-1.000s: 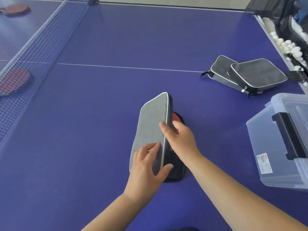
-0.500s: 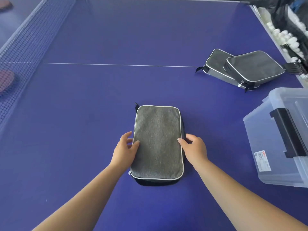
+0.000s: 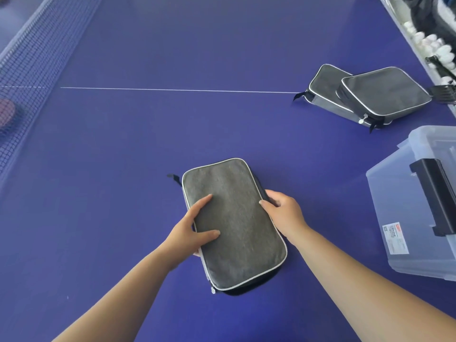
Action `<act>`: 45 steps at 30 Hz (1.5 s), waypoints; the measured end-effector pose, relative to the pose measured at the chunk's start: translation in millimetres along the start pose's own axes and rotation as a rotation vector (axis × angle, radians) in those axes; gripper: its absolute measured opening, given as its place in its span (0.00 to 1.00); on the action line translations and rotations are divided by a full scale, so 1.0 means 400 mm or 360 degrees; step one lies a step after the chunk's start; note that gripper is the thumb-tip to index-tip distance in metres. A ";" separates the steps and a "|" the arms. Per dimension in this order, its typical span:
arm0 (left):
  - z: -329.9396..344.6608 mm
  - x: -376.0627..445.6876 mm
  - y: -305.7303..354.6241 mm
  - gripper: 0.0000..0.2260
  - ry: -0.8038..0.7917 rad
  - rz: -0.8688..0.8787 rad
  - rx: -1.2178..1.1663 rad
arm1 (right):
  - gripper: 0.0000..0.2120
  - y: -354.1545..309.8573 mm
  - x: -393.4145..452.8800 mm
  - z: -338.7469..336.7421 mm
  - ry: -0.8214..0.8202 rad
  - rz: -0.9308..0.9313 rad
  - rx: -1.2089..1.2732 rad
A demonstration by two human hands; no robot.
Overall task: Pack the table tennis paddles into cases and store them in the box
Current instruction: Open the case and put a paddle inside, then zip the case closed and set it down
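Both hands (image 3: 195, 228) (image 3: 283, 213) grip the grey case (image 3: 237, 228) by opposite long edges.

Blue table (image 3: 172, 58), white centre line (image 3: 172, 89), net (image 3: 27, 62) left.

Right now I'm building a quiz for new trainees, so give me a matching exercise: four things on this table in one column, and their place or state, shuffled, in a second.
Things:
1. grey case
2. two dark cases
3. clear plastic box
4. red paddle

Places or states:
A. behind the net, far left
B. overlapping each other, far right of the table
C. held at both long sides by the left hand and right hand
D. near right edge, black latch on its lid

Pairs: 1-C, 2-B, 3-D, 4-A
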State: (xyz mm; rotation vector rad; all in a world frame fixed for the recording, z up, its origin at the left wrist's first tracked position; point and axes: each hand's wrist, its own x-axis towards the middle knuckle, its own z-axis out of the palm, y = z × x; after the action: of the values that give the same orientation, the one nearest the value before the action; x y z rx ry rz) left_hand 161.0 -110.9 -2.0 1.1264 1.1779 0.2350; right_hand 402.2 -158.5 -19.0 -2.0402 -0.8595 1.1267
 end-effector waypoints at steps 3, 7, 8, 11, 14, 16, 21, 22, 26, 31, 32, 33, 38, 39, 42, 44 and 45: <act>0.006 -0.013 -0.020 0.34 0.0158 0.0032 -0.0089 | 0.15 -0.013 -0.003 0.016 -0.0032 -0.0014 0.0015; 0.015 -0.031 -0.048 0.34 0.0466 0.0111 -0.0309 | 0.17 -0.021 -0.037 0.030 -0.0034 -0.0060 0.0040; 0.019 -0.031 -0.054 0.33 0.0577 0.0118 -0.0356 | 0.17 -0.017 -0.047 0.031 -0.0016 -0.0059 0.0038; 0.034 -0.031 -0.060 0.33 0.0936 0.0115 -0.0472 | 0.14 0.003 -0.080 0.038 0.0063 -0.0047 0.0063; 0.051 -0.027 -0.053 0.35 0.1169 0.0087 -0.0490 | 0.18 0.026 -0.119 0.053 0.0093 0.0078 0.0125; 0.065 -0.016 -0.050 0.36 0.1276 0.0031 -0.0482 | 0.17 0.044 -0.145 0.070 0.0083 0.0131 0.0165; 0.129 0.001 -0.030 0.38 0.1358 -0.0141 -0.0519 | 0.18 0.064 -0.188 0.118 0.0000 0.0118 0.0287; 0.142 0.001 -0.026 0.38 0.1367 -0.0170 -0.0546 | 0.17 0.061 -0.191 0.125 0.0019 0.0092 0.0306; 0.176 0.000 -0.027 0.37 0.1399 -0.0208 -0.0572 | 0.14 0.052 -0.192 0.143 0.0183 -0.0003 0.0193; 0.170 -0.002 -0.034 0.38 0.1386 -0.0206 -0.0601 | 0.09 0.058 -0.205 0.153 0.0169 -0.0028 0.0172; 0.169 -0.003 -0.034 0.38 0.1380 -0.0200 -0.0637 | 0.07 0.057 -0.208 0.155 0.0171 -0.0046 0.0181; 0.166 -0.001 -0.038 0.38 0.1384 -0.0190 -0.0681 | 0.06 0.055 -0.211 0.157 0.0175 -0.0061 0.0185; 0.149 -0.015 -0.069 0.40 0.1425 -0.0156 -0.0930 | 0.06 0.041 -0.220 0.159 0.0078 -0.0034 0.0165; 0.145 -0.020 -0.075 0.40 0.1443 -0.0164 -0.0983 | 0.06 0.040 -0.223 0.160 0.0040 -0.0028 0.0164; 0.130 -0.036 -0.083 0.41 0.1530 -0.0194 -0.1131 | 0.06 0.035 -0.234 0.165 -0.0063 -0.0022 0.0197; 0.119 -0.041 -0.082 0.42 0.1559 -0.0234 -0.1230 | 0.06 0.034 -0.243 0.172 -0.0123 -0.0028 0.0206; 0.112 -0.040 -0.079 0.42 0.1568 -0.0277 -0.1276 | 0.06 0.034 -0.247 0.175 -0.0155 -0.0032 0.0211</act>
State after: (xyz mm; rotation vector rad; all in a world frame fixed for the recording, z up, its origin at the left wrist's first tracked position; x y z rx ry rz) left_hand 178.6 -162.4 -19.7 0.1382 1.7762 1.1019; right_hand 302.7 -228.7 -14.3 -1.8785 -0.8277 1.2468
